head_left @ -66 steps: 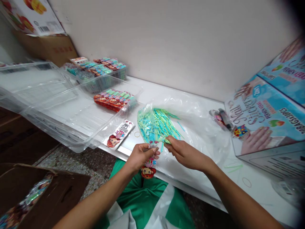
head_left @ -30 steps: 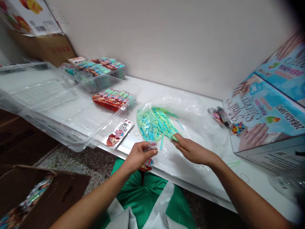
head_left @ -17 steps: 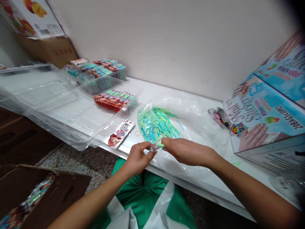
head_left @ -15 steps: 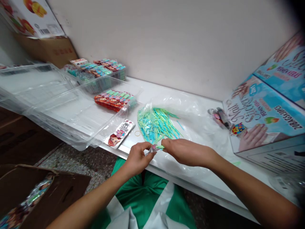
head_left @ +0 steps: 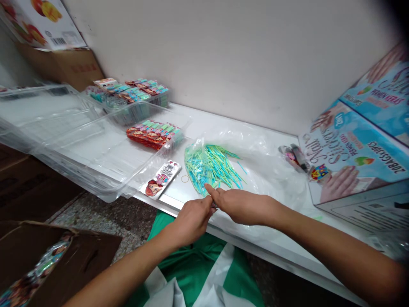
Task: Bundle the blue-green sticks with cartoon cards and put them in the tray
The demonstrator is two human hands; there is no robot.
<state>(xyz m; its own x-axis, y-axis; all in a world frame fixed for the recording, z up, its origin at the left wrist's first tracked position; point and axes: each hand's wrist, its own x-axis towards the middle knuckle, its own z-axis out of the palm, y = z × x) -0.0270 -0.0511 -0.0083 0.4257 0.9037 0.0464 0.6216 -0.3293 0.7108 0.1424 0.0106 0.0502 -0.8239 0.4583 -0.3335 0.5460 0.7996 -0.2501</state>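
At the table's front edge, my left hand (head_left: 195, 219) and my right hand (head_left: 238, 205) meet. The fingers of my left hand are closed on a small packet (head_left: 214, 205), mostly hidden by both hands. My right hand presses its closed fingers against the same spot; what they grip is too small to make out. Just beyond lie many green and blue sticks (head_left: 212, 166), partly inside a clear plastic bag (head_left: 268, 170). Left of the sticks are a rubber band (head_left: 184, 178) and a white printed packet with a cartoon face (head_left: 161, 179).
A clear plastic tray (head_left: 108, 194) holds a stack of red packets (head_left: 153, 134). Behind it, another container holds more packets (head_left: 134, 91). Nail sticker boxes (head_left: 351, 157) stand at the right. An open carton (head_left: 96, 251) sits low at the left.
Both hands have come together, and my left hand has moved slightly right. The small packet and green stick seen between them earlier are now mostly covered by fingers.
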